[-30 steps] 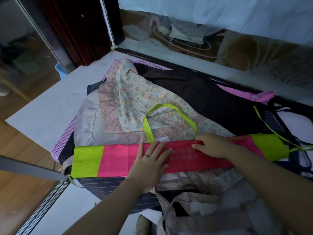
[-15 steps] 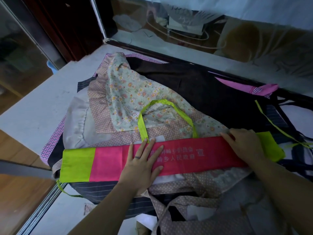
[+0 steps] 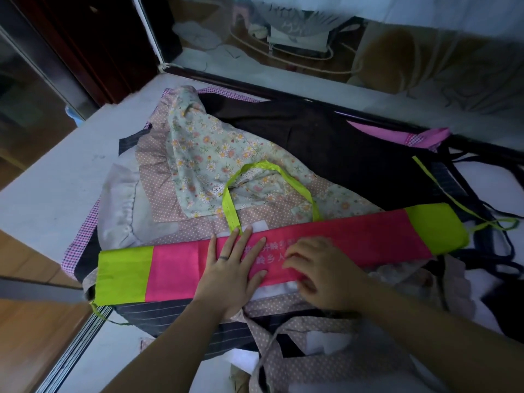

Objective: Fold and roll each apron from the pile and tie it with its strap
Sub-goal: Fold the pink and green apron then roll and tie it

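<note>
A pink apron with lime-green ends [image 3: 354,239] lies folded into a long narrow band across the pile of aprons. Its lime neck loop [image 3: 272,168] arcs up over a floral apron [image 3: 209,154], and a thin lime tie [image 3: 450,194] trails off to the right. My left hand [image 3: 231,268] presses flat on the band's middle, fingers spread and straight. Just to its right, my right hand [image 3: 320,273] rests on the band with its fingers curled at the near edge; whether they pinch the cloth is unclear.
The pile lies on a pale table [image 3: 56,188] whose left edge drops to a wooden floor. A dark brown apron [image 3: 340,154] spreads at the back, dotted beige fabric [image 3: 312,361] bunches at the front, dark straps [image 3: 487,251] tangle at the right. A window ledge [image 3: 312,92] runs behind.
My right hand slid left along the band from its right green end to the middle, beside the left hand. The left hand stayed pressed in place.
</note>
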Action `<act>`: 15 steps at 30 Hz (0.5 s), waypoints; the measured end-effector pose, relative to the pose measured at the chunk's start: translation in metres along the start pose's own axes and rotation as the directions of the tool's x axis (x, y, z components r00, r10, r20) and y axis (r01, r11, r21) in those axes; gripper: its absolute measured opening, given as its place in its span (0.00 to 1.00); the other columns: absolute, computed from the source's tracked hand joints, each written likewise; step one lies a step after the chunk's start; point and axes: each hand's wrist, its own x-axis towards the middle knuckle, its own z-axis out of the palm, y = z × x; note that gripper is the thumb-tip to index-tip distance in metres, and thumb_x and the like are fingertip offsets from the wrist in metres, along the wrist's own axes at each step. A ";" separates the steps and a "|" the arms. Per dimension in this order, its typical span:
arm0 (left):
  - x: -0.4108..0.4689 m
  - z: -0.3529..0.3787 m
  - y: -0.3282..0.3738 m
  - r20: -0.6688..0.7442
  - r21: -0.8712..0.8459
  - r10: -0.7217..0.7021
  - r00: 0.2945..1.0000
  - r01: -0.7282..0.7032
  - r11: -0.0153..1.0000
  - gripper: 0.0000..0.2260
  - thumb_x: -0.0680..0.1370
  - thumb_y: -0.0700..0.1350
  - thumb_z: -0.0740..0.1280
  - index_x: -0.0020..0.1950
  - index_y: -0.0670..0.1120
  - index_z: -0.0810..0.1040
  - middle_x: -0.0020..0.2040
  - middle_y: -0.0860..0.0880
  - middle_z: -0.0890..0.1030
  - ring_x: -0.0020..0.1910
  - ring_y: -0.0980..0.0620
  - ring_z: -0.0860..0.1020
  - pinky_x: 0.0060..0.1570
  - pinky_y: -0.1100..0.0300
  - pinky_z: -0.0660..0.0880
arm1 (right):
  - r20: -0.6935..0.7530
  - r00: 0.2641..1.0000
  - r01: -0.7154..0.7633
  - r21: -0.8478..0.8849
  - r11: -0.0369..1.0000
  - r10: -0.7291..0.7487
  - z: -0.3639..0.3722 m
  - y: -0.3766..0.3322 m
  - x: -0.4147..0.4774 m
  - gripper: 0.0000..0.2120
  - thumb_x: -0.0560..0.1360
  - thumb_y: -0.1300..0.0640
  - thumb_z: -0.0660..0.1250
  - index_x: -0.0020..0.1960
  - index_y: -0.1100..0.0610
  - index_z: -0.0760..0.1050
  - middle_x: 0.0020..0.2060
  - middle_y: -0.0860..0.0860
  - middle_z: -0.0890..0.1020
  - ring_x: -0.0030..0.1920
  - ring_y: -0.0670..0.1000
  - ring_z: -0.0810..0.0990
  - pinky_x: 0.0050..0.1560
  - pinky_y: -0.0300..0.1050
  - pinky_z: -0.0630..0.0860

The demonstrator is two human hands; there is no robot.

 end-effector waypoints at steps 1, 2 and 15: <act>0.000 -0.001 -0.001 0.000 -0.005 0.003 1.000 -0.003 1.000 0.27 0.82 0.63 0.41 0.77 0.52 0.55 0.77 0.46 0.60 0.75 0.43 0.61 0.68 0.39 0.50 | 0.063 0.998 0.014 -0.025 1.000 -0.013 0.008 -0.003 -0.003 0.16 0.67 0.53 0.62 0.54 0.52 0.76 0.52 0.48 0.77 0.55 0.48 0.72 0.59 0.46 0.68; 0.000 -0.002 -0.001 -0.008 -0.016 0.015 1.000 -0.015 1.000 0.27 0.81 0.63 0.42 0.77 0.52 0.55 0.78 0.46 0.58 0.76 0.43 0.58 0.69 0.39 0.49 | 0.084 0.996 -0.012 -0.020 1.000 0.013 0.012 -0.001 -0.005 0.18 0.66 0.54 0.61 0.55 0.52 0.76 0.53 0.48 0.76 0.56 0.48 0.71 0.60 0.46 0.68; -0.034 -0.023 -0.058 -0.119 -0.244 0.043 0.992 -0.071 0.967 0.20 0.72 0.48 0.64 0.63 0.48 0.79 0.51 0.50 0.73 0.49 0.48 0.76 0.45 0.53 0.79 | 0.157 0.947 -0.298 0.106 0.949 0.280 -0.012 0.000 0.011 0.18 0.75 0.48 0.56 0.57 0.53 0.79 0.52 0.46 0.79 0.52 0.48 0.75 0.55 0.46 0.73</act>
